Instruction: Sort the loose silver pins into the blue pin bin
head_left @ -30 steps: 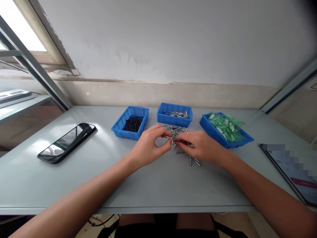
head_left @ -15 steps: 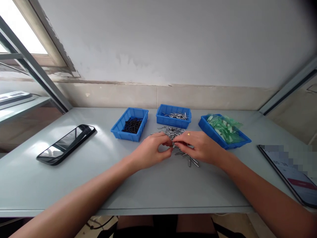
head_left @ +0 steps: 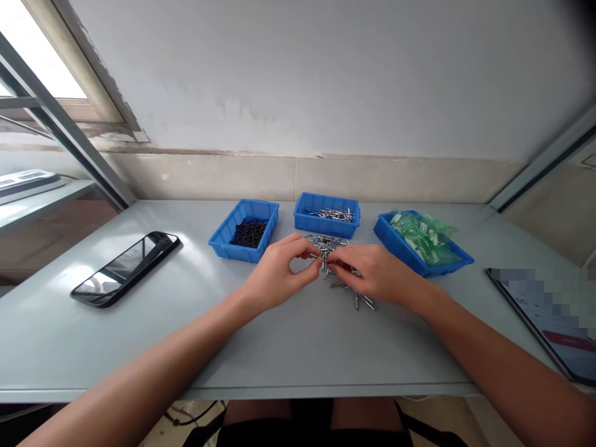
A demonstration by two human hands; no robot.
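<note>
Near the middle of the table, a loose pile of thin silvery metal pins (head_left: 364,300) lies under and between my hands. My left hand (head_left: 285,268) is closed in a pinch at the left side of the pile, thumb and forefinger at small metal pieces. Facing it, my right hand (head_left: 372,268) also pinches at the pile, its fingertips close to the left ones. Small metal pins show between the fingertips, but which hand grips which piece is too small to tell.
Behind the pile stands a blue tray (head_left: 326,228) of silvery pins. A blue tray (head_left: 237,251) of black screws is to its left, another (head_left: 404,249) with green plastic packets to its right. A black phone (head_left: 123,270) lies left, a tablet-like device (head_left: 535,316) right.
My left hand has shifted slightly left and up, and its thumb and forefinger stand a little differently. The right hand stays near the pile, fingertips slightly turned. The view has tilted very slightly.
</note>
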